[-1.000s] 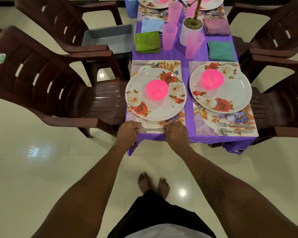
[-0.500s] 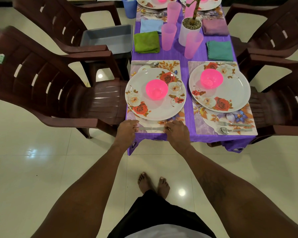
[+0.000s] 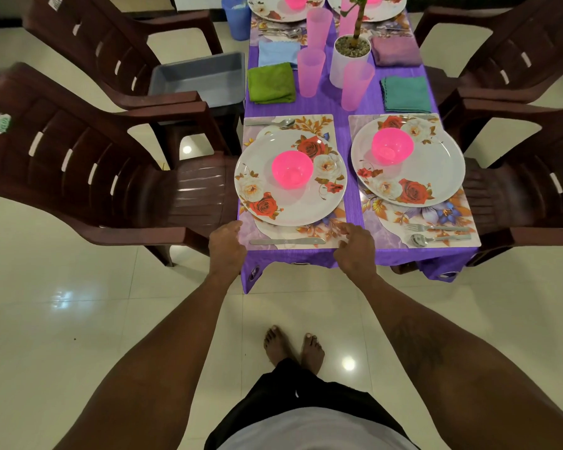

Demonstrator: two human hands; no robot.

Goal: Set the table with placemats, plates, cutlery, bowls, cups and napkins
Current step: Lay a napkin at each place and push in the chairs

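Placemat at near worktop edge: corners flanked by left hand and right hand, fingers curled, grip not discernible. Knife laid between; open floor behind.

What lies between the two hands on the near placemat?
A table knife, flat on the placemat between left hand and right hand; head view.

Near table end open frm floor; chairs block both sides, cups & plant pot crowd centre.
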